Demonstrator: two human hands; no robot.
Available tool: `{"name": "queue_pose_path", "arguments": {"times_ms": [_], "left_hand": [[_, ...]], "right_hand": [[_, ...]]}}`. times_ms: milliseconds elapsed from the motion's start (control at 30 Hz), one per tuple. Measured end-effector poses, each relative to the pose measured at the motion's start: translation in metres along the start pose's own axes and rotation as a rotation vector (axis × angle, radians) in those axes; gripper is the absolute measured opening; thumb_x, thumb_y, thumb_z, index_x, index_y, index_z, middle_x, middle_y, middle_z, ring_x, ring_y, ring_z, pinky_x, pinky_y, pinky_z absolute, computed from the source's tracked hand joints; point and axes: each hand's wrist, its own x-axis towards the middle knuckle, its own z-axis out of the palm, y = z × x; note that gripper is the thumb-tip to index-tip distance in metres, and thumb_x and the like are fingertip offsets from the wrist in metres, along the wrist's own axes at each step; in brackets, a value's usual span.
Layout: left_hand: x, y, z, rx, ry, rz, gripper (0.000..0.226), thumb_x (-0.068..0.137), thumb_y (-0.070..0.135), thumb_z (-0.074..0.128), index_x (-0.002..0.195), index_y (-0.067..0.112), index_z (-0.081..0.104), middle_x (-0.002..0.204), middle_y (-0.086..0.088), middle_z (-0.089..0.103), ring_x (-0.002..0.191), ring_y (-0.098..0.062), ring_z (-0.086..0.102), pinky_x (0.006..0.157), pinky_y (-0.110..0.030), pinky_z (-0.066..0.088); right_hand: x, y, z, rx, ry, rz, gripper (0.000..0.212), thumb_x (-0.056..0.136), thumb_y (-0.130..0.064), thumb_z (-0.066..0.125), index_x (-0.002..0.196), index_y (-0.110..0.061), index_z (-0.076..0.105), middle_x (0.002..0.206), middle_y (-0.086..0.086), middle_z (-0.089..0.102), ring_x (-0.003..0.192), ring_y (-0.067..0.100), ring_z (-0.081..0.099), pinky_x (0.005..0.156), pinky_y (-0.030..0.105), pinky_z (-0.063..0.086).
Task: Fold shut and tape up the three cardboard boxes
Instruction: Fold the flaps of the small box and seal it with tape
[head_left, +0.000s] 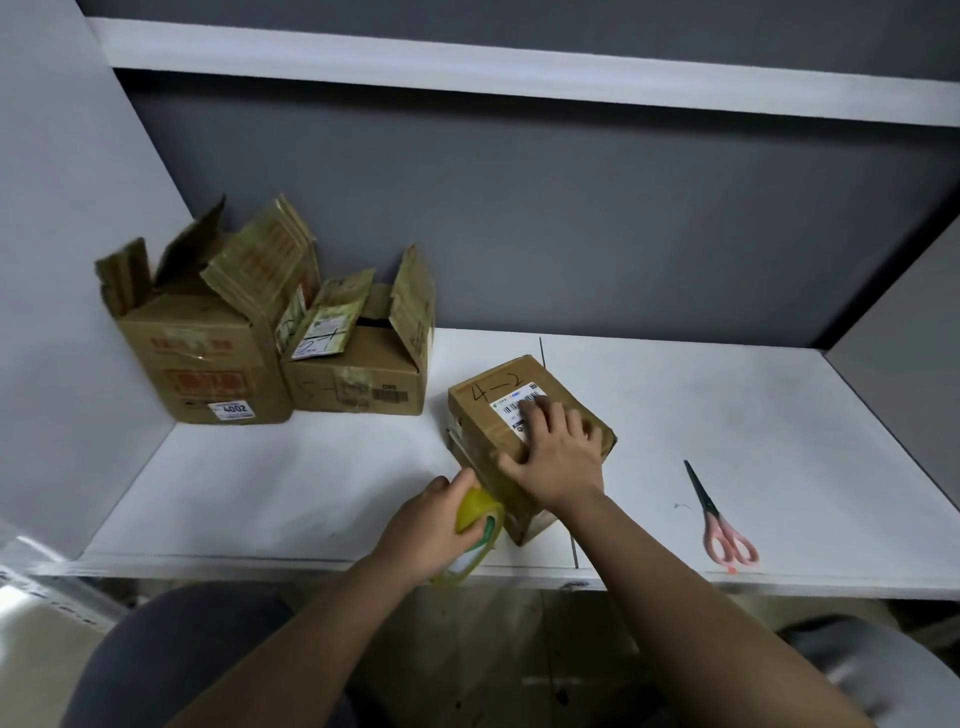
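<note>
Tape goes cleaner if your right hand (553, 457) keeps flat fingers pressing the small closed brown cardboard box (524, 431) mid-bench while your left hand (431, 519), gripping the yellow tape roll (480, 525) at its near edge, pulls taut along the seam.

Packing station: white shelving (675, 395); labelled cartons (208, 364); scissors (719, 519).
</note>
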Motion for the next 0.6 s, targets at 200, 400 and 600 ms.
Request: {"name": "queue_pose_path", "arguments": {"times_ms": [200,400,600], "left_hand": [[0.005,-0.001,0.006,-0.013,-0.003,-0.015,0.042,0.089,0.047,0.055,0.121,0.035,0.031,0.116,0.003,0.054,0.099,-0.014,0.058,0.076,-0.023,0.051],[0.001,0.005,-0.009,-0.021,0.018,0.018,0.044,0.089,0.047,0.056,0.125,0.033,0.034,0.120,0.004,0.049,0.102,-0.016,0.056,0.077,-0.023,0.050],[0.005,0.029,-0.069,0.001,0.156,0.150,0.042,0.087,0.047,0.059,0.127,0.043,0.045,0.121,0.008,0.046,0.102,-0.019,0.055,0.077,-0.027,0.043]], "right_hand": [[0.015,0.003,-0.003,-0.073,-0.258,0.026,0.109,0.067,-0.092,0.032,0.151,-0.037,-0.009,0.160,0.008,-0.017,0.144,0.044,-0.012,0.109,0.069,0.000],[0.018,0.009,-0.018,0.003,-0.207,0.042,0.091,0.076,-0.079,0.043,0.150,-0.041,0.007,0.161,0.004,0.005,0.142,0.040,0.013,0.108,0.060,0.019],[0.021,0.029,-0.046,0.803,-0.407,0.190,0.064,0.075,-0.068,0.061,0.133,-0.052,0.039,0.144,-0.003,0.045,0.127,0.023,0.048,0.105,0.040,0.039]]}}
